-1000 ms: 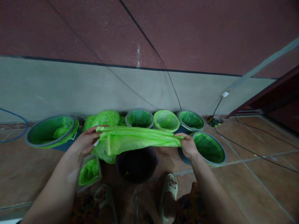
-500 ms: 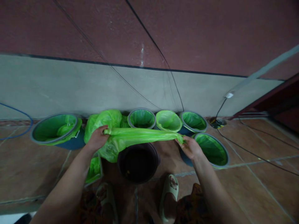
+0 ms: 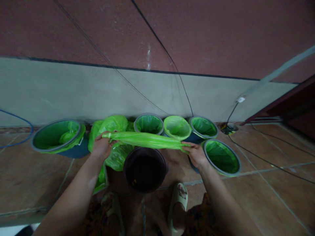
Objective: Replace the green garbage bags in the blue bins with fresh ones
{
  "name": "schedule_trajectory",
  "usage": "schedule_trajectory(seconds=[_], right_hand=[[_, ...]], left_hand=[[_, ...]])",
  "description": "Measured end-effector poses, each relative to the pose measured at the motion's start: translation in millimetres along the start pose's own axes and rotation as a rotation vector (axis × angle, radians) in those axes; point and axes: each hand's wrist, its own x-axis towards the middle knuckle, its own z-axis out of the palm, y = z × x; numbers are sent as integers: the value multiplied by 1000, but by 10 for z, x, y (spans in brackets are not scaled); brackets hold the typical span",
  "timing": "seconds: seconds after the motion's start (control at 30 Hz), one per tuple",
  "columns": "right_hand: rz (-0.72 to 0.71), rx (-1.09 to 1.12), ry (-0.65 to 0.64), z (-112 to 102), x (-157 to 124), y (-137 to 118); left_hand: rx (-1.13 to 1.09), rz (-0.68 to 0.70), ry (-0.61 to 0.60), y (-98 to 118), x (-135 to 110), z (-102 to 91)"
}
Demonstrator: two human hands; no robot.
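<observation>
A bright green plastic bag is stretched into a long, gathered strip between my hands. My left hand is closed on its left end, and my right hand grips the other end. Below the strip stands a dark bucket with no liner showing; a small yellowish bit lies inside it. Behind my left hand, filled-looking green bags rest against the wall. Beyond my right hand is a lined bin with a grey rim.
Along the wall stand several more green-lined bins, including a large blue one at left. A small lined container sits under my left forearm. Black cables cross the tiled floor at right; a blue hose lies at left.
The bag has been drawn into a narrower, tauter strip. My left hand has shifted slightly left, and the bag's left end has risen a little. The bins have not moved.
</observation>
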Motion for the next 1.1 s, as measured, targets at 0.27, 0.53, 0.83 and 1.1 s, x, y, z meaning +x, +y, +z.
schedule_trajectory(seconds=[0.27,0.53,0.83,1.1], right_hand=[[-221,-938,-690,642,-690,369],[-180,-1089,-583,739,-576,317],[-32,-1050,-630,905,-646,614],[-45,-1339,-589,958,-577,820]], left_hand=[[789,466,-161,179,-68,-91],[963,374,-938,-383,-646,370],[1079,254,-1014,-652,-918,584],[1484,145,-971,-746,-901,485]])
